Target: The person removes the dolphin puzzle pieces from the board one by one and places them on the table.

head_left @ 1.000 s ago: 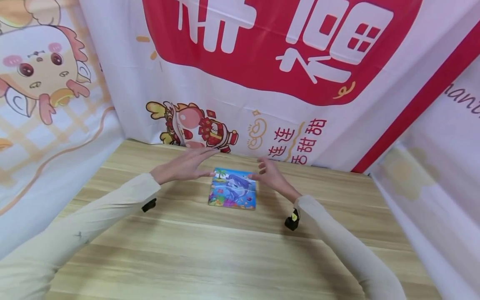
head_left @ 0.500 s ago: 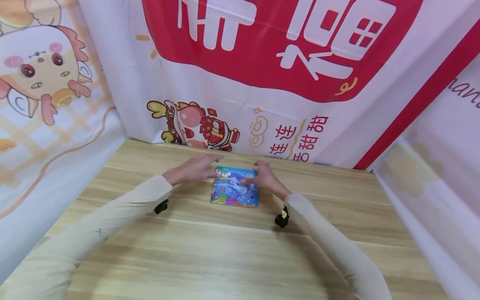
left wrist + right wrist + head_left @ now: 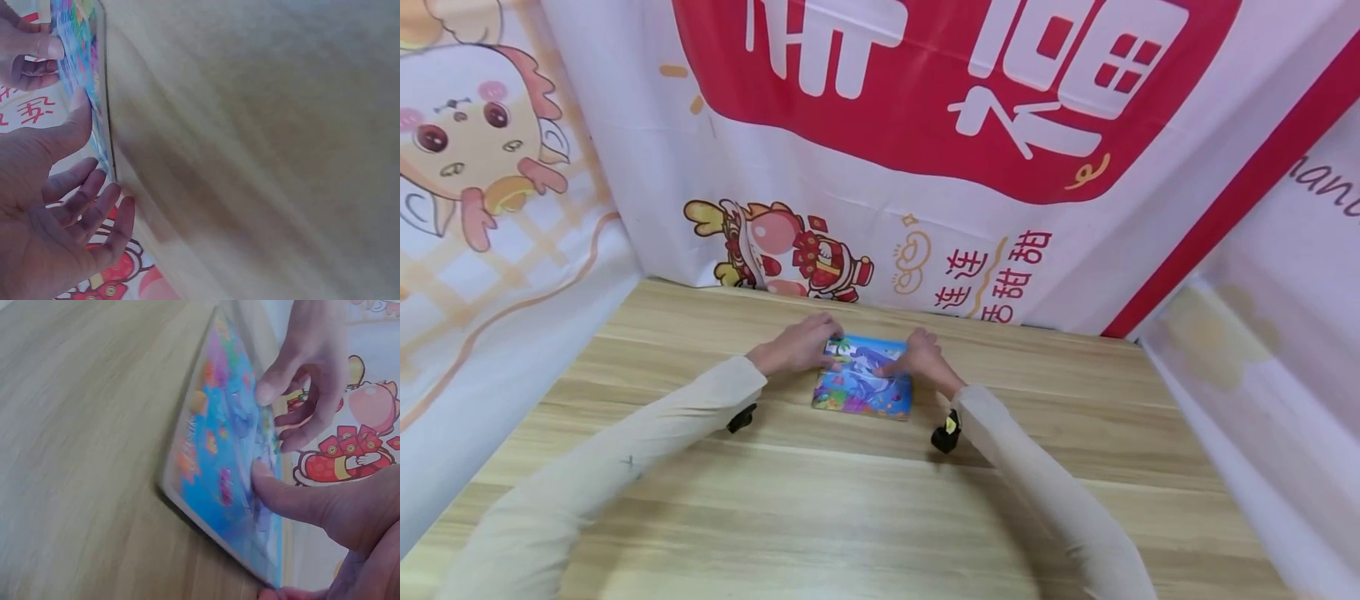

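Observation:
A thin square dolphin picture board (image 3: pixel 861 392), which looks like a jigsaw puzzle, lies on the wooden table in the head view. It has a bright blue sea scene and a pale rim. My left hand (image 3: pixel 801 343) grips its far left corner, thumb on the printed face and fingers curled at the edge. On the right side, my right hand (image 3: pixel 922 357) pinches the board, thumb pressed well in on the picture. Its fingertips (image 3: pixel 284 594) reach the edge in the right wrist view. In the left wrist view the board (image 3: pixel 81 44) appears edge-on between both hands.
The wooden table (image 3: pixel 820 517) stretches toward me. A white cloth backdrop (image 3: pixel 820 167) with red print hangs right behind the board, and patterned cloths hang at the left (image 3: pixel 497 275) and right (image 3: pixel 1247 333). Small black devices (image 3: pixel 946 435) sit at both wrists.
Both hands have moved inward onto the board; the left moved right to its corner, and the right thumb came down on the picture. Fingers have closed at the edges. The board stays in place.

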A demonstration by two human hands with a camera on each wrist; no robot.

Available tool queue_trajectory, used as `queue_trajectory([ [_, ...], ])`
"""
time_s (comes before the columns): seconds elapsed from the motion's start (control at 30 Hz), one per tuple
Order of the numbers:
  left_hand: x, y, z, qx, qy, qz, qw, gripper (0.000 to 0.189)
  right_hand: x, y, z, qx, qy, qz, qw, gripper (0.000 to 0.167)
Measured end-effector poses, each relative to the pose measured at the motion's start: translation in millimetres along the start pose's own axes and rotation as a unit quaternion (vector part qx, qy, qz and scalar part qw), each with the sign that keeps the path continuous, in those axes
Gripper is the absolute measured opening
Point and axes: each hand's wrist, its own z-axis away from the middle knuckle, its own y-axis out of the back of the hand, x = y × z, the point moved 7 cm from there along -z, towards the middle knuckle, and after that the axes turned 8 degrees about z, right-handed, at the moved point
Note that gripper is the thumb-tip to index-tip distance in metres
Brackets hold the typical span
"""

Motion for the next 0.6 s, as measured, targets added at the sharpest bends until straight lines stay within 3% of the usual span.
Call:
queue_trajectory([
  [0.2,4.4,-1.8,-6.6,-0.019,0.002,-0.007,0.9998,0.052,0.7,7.6,-4.5,0.024,0.010,-0.012,0.9996,0.048],
  [0.43,5.8,-4.7,-9.5,-0.034,-0.001,0.009,0.9994,0.050,14.0,9.6,-8.4,0.009,-0.007,-0.072,0.9974,0.060],
  [0.6,4.9,-2.1,-9.8,-0.018,-0.017,0.028,0.9993,0.050,16.6,11.1,-9.1,0.000,-0.003,-0.112,0.9936,0.062],
])
